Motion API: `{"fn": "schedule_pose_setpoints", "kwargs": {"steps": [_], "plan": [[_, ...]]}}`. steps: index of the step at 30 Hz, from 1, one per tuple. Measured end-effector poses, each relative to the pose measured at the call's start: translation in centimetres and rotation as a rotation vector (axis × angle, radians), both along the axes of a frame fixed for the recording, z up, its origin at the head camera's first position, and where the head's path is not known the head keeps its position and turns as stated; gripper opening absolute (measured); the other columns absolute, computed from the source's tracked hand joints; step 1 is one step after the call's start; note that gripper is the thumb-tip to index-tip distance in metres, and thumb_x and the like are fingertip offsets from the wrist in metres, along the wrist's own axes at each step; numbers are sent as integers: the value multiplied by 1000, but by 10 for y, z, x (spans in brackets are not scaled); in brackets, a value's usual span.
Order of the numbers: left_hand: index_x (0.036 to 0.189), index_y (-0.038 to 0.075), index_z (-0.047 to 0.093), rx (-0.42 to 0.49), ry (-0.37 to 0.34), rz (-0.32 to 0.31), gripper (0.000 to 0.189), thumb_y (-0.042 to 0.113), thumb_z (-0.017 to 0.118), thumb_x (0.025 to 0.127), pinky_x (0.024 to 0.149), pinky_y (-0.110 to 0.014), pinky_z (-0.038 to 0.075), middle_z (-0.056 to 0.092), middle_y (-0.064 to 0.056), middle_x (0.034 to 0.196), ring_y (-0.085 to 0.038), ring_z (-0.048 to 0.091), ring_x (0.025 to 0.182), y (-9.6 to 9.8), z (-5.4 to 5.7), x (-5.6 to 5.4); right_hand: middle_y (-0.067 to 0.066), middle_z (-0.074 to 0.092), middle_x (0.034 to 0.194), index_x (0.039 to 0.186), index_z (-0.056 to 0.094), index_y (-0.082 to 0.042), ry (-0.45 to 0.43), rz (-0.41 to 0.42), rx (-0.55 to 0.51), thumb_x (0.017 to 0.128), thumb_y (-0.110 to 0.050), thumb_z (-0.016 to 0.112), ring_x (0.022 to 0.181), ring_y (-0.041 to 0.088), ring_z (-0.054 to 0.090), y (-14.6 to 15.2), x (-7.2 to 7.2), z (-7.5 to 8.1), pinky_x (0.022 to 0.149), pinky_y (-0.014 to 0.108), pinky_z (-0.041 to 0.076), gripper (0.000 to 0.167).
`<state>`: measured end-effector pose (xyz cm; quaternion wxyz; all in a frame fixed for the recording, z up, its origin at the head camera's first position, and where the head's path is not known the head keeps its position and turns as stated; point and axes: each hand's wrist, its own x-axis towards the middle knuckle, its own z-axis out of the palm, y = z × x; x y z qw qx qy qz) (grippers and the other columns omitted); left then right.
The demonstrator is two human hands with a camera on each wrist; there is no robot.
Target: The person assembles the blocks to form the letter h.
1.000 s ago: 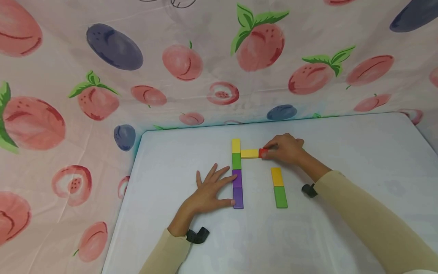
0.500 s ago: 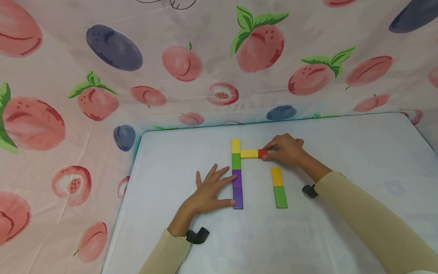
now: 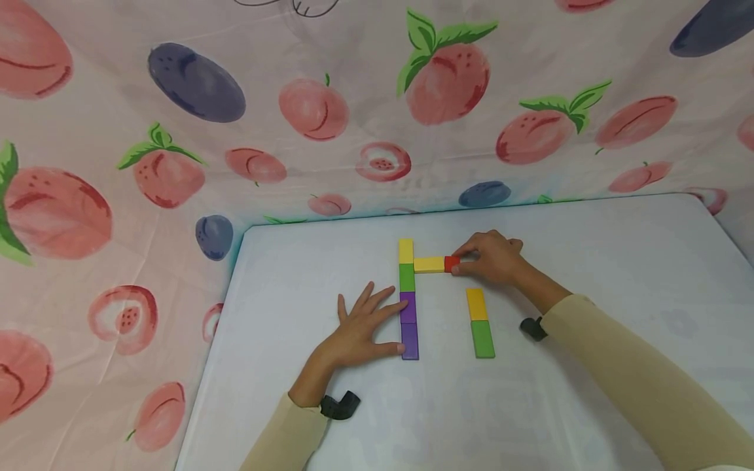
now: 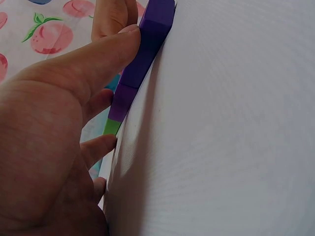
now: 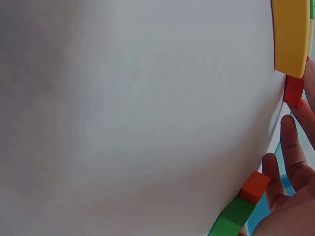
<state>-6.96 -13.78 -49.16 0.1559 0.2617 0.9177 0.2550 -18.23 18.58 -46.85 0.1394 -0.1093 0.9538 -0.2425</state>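
A column of flat coloured blocks stands on the white tabletop in the head view: yellow (image 3: pixel 406 251), green (image 3: pixel 407 277) and two purple blocks (image 3: pixel 409 307). My left hand (image 3: pixel 353 333) lies left of it, fingers spread, with index finger and thumb touching the purple blocks. From the column's upper part a lying yellow block (image 3: pixel 429 265) runs right and meets a small red block (image 3: pixel 450 263). Thumb and forefinger of my right hand (image 3: pixel 491 258) pinch that red block. In the right wrist view, an orange-red block (image 5: pixel 255 186) and a green block (image 5: pixel 233 216) are close to the right palm; whether they are held, I cannot tell.
Nearer me, right of the column, a yellow-orange block (image 3: pixel 476 304) and a green block (image 3: pixel 483 339) lie end to end. The white tabletop (image 3: pixel 618 261) meets a fruit-patterned cloth (image 3: pixel 353 65) at its back and left edges. Black straps mark both wrists.
The red block, pinched by the right hand, has shifted very slightly left against the yellow block's end. The left hand has stayed put.
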Motion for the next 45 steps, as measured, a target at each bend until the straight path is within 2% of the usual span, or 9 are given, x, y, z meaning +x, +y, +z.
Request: {"fn": "schedule_pose_setpoints", "kwargs": {"steps": [31,39,45], "plan": [[157,39,39,-10,-7,3,80,61,72,87,111,-79,-16,19,7,172,-30,-4,161,0,1,0,5,71,121,116,79,-22,-25,-23,6,83,-43,84,124,35,49,-1,0,-2,99,80,21,39],[157,39,39,1,-6,0,80,60,72,87,110,-79,-17,19,7,172,-30,-4,161,0,0,0,9,70,126,119,77,-22,4,-75,-33,89,-42,77,126,37,50,11,-2,11,99,79,26,36],[157,38,40,11,1,-3,79,60,72,88,110,-79,-16,19,6,172,-30,-3,161,-1,-1,0,14,66,133,124,74,-18,18,-124,-59,94,-48,70,129,40,48,30,-6,21,100,81,26,42]]}}
